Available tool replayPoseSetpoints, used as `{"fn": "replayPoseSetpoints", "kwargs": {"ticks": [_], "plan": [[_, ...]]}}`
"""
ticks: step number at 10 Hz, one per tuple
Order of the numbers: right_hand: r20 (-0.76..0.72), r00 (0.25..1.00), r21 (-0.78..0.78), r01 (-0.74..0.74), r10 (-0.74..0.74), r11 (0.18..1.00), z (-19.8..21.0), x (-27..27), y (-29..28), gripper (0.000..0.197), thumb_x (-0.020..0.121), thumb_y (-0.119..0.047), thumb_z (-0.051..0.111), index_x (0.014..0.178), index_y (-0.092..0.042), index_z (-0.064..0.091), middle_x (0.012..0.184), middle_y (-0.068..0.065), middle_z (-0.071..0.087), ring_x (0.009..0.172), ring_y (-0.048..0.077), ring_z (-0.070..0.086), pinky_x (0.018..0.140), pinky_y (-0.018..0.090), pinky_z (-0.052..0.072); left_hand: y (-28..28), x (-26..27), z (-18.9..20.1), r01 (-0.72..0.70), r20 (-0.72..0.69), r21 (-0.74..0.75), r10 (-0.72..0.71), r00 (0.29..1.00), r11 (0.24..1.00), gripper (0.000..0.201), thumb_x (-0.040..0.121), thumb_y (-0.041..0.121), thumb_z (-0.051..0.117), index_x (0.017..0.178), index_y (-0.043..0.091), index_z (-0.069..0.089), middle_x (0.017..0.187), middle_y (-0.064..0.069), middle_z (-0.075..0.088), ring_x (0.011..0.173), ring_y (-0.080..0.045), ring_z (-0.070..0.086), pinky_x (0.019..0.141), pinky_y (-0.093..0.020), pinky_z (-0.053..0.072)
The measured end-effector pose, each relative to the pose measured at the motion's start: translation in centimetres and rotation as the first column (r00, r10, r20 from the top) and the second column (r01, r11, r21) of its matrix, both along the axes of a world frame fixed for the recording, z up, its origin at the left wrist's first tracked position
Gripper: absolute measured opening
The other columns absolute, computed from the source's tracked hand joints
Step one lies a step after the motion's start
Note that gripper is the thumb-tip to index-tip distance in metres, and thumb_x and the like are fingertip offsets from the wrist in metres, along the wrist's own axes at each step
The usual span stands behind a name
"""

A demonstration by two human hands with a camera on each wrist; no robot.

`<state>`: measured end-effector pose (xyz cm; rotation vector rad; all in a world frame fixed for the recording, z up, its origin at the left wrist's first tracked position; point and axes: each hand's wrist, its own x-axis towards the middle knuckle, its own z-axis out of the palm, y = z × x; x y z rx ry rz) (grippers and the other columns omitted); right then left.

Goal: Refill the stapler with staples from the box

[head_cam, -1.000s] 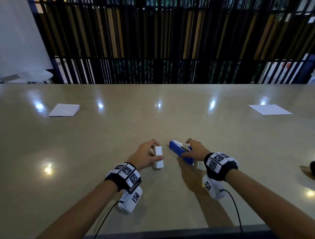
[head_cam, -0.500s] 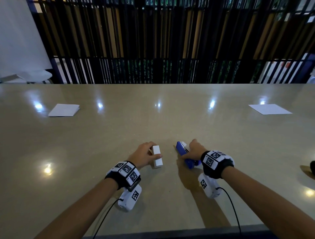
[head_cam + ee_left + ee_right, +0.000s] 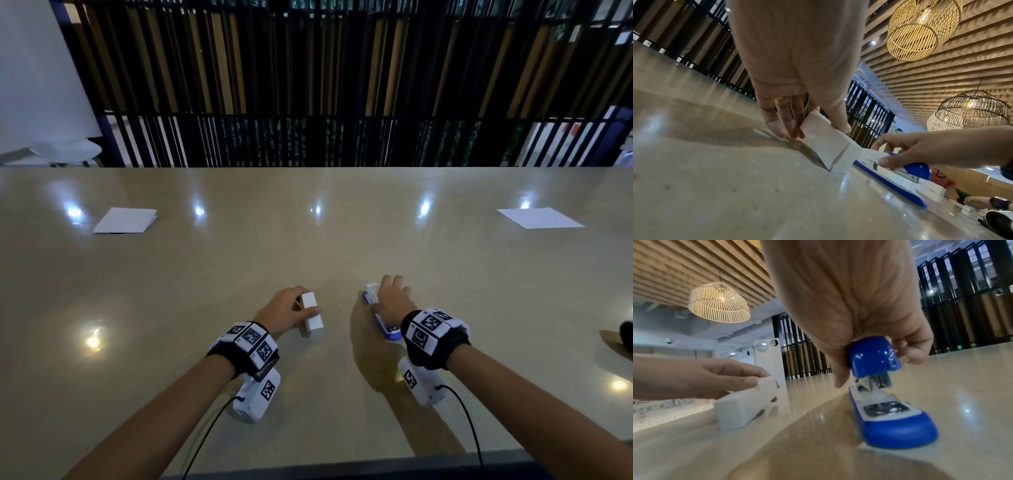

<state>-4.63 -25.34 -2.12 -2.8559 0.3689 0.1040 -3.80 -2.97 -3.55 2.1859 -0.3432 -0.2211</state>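
Note:
A small white staple box [image 3: 312,315] [image 3: 827,142] [image 3: 745,404] stands on the beige table [image 3: 308,246]. My left hand [image 3: 286,313] grips it, thumb on the right side and fingers on the left. A blue and white stapler [image 3: 383,320] [image 3: 888,417] [image 3: 906,170] lies on the table to its right, nose toward me. My right hand [image 3: 394,299] lies over it and grips its top arm between thumb and fingers. In the right wrist view the top arm stands a little above the base at the nose.
A folded white paper [image 3: 125,220] lies at the far left of the table and a flat white sheet [image 3: 539,217] at the far right. A dark object [image 3: 627,337] sits at the right edge. A black slatted screen stands behind the table.
My right hand has slid forward over the stapler and turned it so that it points more straight toward me. My left hand keeps hold of the staple box.

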Motion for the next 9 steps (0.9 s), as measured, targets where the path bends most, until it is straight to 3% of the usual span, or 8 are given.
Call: {"fn": "replayPoseSetpoints", "kwargs": {"ticks": [2,3,4,5,6,7,8,9], "plan": [[-0.043,0.993,0.133,-0.101,0.107,0.986,-0.7,-0.5,-0.5,0.043,0.094,-0.015,0.048,0.131,-0.004,0.028,0.133,0.023,0.033,0.109,0.044,0.054,0.078,0.04,0.044,-0.4,-0.4,0.6,0.003,-0.007,0.08,-0.002,1.0,0.997,0.051,0.09,0.029,0.063,0.132,0.003,0.051,0.128,-0.015,0.056,0.115,-0.028,0.056,0.097,-0.036,0.048],[-0.058,0.993,0.197,-0.093,0.106,0.976,-0.7,-0.7,-0.4,0.038,0.098,-0.013,0.037,0.132,-0.001,0.026,0.134,0.026,0.033,0.109,0.044,0.054,0.073,0.036,0.039,-0.5,-1.2,1.4,0.052,-0.084,0.108,-0.043,0.995,0.993,0.073,0.081,0.034,0.072,0.141,0.012,0.04,0.135,-0.009,0.05,0.112,-0.018,0.052,0.083,-0.022,0.045],[-0.049,0.994,0.219,-0.088,0.101,0.972,-0.4,-0.9,-0.2,0.033,0.099,-0.014,0.033,0.13,-0.002,0.027,0.133,0.025,0.034,0.109,0.043,0.054,0.072,0.036,0.04,-0.1,-1.8,1.7,0.106,-0.08,0.231,-0.09,0.993,0.967,0.09,0.069,0.035,0.082,0.143,0.02,0.034,0.14,-0.003,0.046,0.12,-0.02,0.049,0.091,-0.025,0.043],[-0.066,0.992,0.229,-0.087,0.105,0.97,-0.2,-1.0,-0.1,0.03,0.099,-0.016,0.033,0.126,-0.003,0.029,0.131,0.024,0.036,0.106,0.041,0.054,0.071,0.035,0.04,-0.1,-2.1,1.8,0.102,-0.033,0.263,-0.096,0.995,0.959,0.085,0.067,0.042,0.081,0.137,0.022,0.038,0.133,0.0,0.048,0.112,-0.015,0.05,0.094,-0.03,0.046],[-0.093,0.989,0.214,-0.091,0.113,0.973,-0.1,-0.8,-0.3,0.021,0.099,-0.017,0.035,0.118,-0.009,0.031,0.131,0.021,0.037,0.101,0.037,0.056,0.074,0.034,0.044,-0.4,-2.1,1.8,0.09,-0.006,0.304,-0.092,0.996,0.949,0.079,0.063,0.05,0.08,0.127,0.023,0.042,0.122,0.001,0.051,0.108,-0.018,0.054,0.095,-0.037,0.05],[-0.133,0.983,0.176,-0.102,0.126,0.979,0.3,-0.6,-0.3,0.033,0.098,-0.024,0.037,0.126,-0.009,0.029,0.133,0.019,0.037,0.115,0.037,0.054,0.089,0.039,0.047,-0.6,-2.0,2.2,0.095,-0.043,0.331,-0.085,0.995,0.939,0.077,0.061,0.053,0.079,0.123,0.026,0.042,0.119,0.002,0.05,0.108,-0.019,0.054,0.096,-0.039,0.049],[-0.148,0.981,0.143,-0.101,0.122,0.985,1.5,-0.1,-0.4,0.046,0.096,-0.033,0.039,0.134,-0.011,0.025,0.137,0.018,0.038,0.12,0.037,0.051,0.096,0.04,0.046,-0.7,-1.2,3.3,0.143,-0.171,0.342,-0.087,0.981,0.929,0.097,0.055,0.065,0.078,0.133,0.024,0.038,0.131,0.001,0.046,0.119,-0.021,0.05,0.102,-0.037,0.044],[-0.138,0.981,0.096,-0.124,0.137,0.988,3.7,0.6,-0.7,0.058,0.092,-0.04,0.048,0.139,-0.012,0.026,0.142,0.017,0.035,0.128,0.035,0.042,0.103,0.042,0.041,-0.4,0.5,4.7,0.147,-0.149,0.399,-0.094,0.984,0.905,0.088,0.072,0.07,0.06,0.138,0.014,0.041,0.139,-0.003,0.044,0.127,-0.022,0.046,0.102,-0.032,0.039]]}}
